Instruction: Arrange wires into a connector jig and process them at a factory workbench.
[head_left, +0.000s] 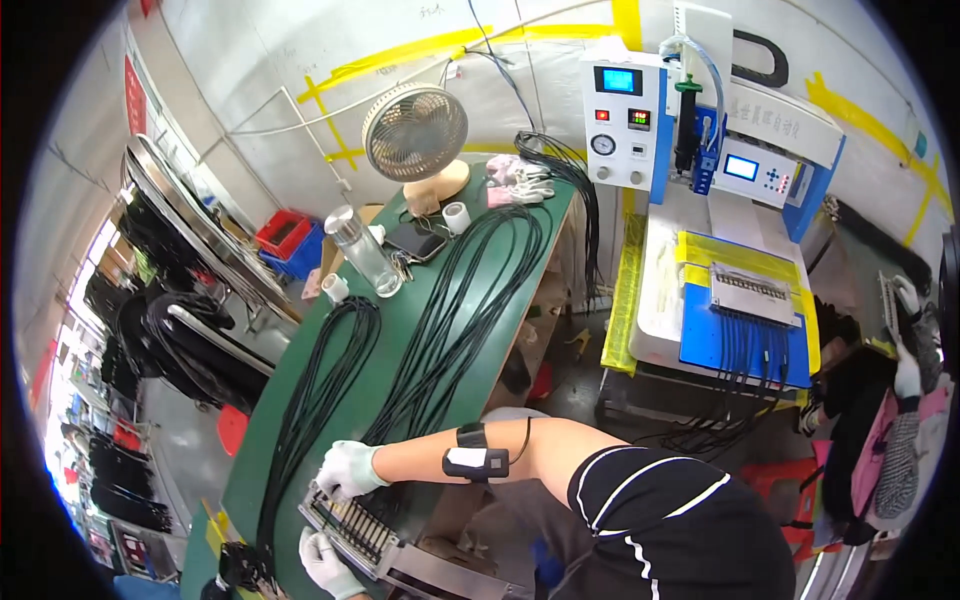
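Observation:
Both my hands wear white gloves and are at a slotted metal fixture (362,527) near the front of the green table. The fixture holds a row of several dark strips side by side. At its far left end my right hand (350,470) is closed, fingertips pointing down; whatever they pinch is hidden. My left hand (328,566) grips the fixture's near left side. A second long metal piece (450,574) adjoins the fixture's right end. Past my right hand lie bundles of black cables (445,330), and another looped cable bundle (318,385) runs down the left side.
The green table (400,290) also carries a fan (415,135), a glass bottle (362,252), a phone (416,240), tape rolls and gloves. To the right stands a dispensing machine (690,150) with a cable-filled metal fixture (752,294) on its blue plate. Another person's gloved hand (907,372) shows far right.

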